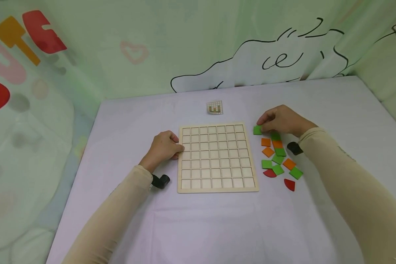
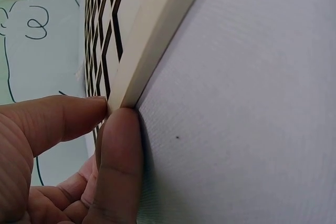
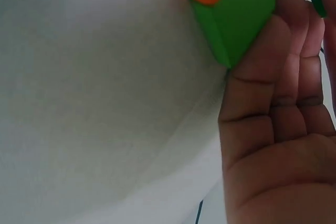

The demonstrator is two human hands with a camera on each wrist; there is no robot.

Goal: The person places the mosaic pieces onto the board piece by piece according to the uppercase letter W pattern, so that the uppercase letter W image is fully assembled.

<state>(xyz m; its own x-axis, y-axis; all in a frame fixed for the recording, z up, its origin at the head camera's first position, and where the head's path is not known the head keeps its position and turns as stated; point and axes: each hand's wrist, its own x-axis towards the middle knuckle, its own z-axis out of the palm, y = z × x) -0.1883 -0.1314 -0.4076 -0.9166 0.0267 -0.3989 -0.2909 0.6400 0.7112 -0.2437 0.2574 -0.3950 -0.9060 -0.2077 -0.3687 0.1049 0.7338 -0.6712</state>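
notably, the right hand (image 1: pixel 285 120) pinched a green tile (image 1: pixel 257 130) by its edge, just beside the upper right corner of the wooden grid board (image 1: pixel 219 158), while the left hand (image 1: pixel 165 146) was clamped on that board's left rim. the board lay flat on the pale cloth (image 1: pixel 217 227), with a small picture card (image 1: pixel 215 107) beyond its far edge. whether the tile was clear of the cloth could not be told. the main risk seemed to lie in the right hand's shallow hold: a thin tile, held by so little, could have slipped or turned askew. the right wrist view showed a fingertip (image 3: pixel 273 35) against a row of green and orange tiles (image 1: pixel 278 144); a low sweep might have scattered it (a red quarter-round (image 1: pixel 289 184) lay apart, nearer the person). too hard a pull by the left hand, likewise, could have skewed the board.
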